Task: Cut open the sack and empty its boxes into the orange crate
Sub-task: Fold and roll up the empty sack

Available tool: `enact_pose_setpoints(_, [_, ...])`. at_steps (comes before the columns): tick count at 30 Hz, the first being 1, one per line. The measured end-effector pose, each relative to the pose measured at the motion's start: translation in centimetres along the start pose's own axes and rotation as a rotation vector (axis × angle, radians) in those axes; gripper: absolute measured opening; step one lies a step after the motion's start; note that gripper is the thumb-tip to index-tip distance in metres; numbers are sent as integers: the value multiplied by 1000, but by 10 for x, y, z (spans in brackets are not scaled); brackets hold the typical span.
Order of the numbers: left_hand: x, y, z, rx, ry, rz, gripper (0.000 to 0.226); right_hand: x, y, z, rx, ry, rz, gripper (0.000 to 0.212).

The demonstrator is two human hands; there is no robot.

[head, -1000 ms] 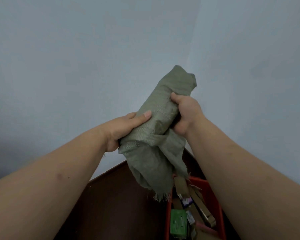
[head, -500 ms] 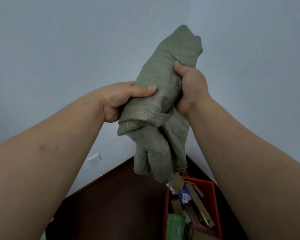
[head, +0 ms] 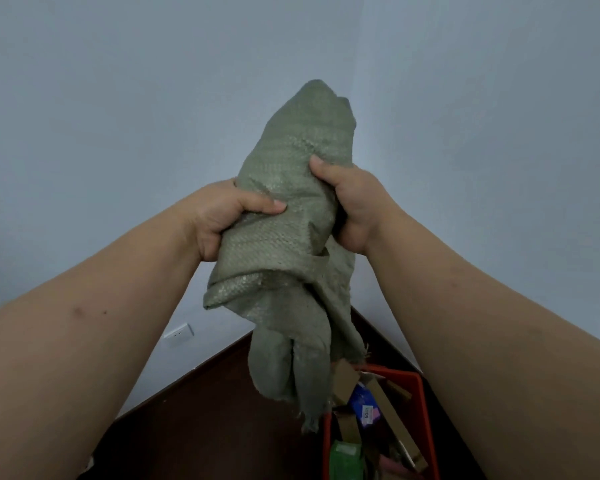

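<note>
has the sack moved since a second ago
Cannot tell: the camera tilted, revealing the wall socket. The sack hangs over the orange crate.

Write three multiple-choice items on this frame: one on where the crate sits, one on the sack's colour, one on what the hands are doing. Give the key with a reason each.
1. Where is the crate?
A. bottom right, below the sack
B. top left
C. on the wall

2. What colour is the sack?
A. orange
B. grey-green
C. blue

3. What do the left hand and right hand do?
A. hang idle
B. both grip the sack
C. one holds a knife

Key: 1 A, its orange rim shows under the sack's frayed end. 2 B, the woven cloth is dull green. 3 B, fingers of both curl into the cloth.
</note>
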State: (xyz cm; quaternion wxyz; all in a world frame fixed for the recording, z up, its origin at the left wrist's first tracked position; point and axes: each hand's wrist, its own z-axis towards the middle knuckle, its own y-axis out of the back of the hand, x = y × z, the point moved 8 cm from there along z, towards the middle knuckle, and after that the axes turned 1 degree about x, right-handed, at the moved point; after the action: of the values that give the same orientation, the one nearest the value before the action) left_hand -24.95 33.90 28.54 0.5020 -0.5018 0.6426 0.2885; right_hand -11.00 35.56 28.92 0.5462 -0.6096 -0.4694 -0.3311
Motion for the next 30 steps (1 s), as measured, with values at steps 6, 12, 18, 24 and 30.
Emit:
enact_pose_setpoints(6, [-32,8,-12,-575,-245,977,48,-40,16,-16,-194,-181,-193,87])
enact_pose_setpoints(12, [24,-30,-8,-72,-8,852,65,-68,13,-21,-153,-313,-143,58])
enact_pose_setpoints(18, [50,-4,-13,-169,55,551,73,-59,34,-34,-272,-281,-29,58])
enact_pose_setpoints(24, [99,-19,-22,-45,373,25,82,-80,33,-52,-67,-367,118,30])
enact_pose_setpoints(30, [72,-6,-15,-402,-29,352,60,-79,55,-44,-220,-220,-516,73])
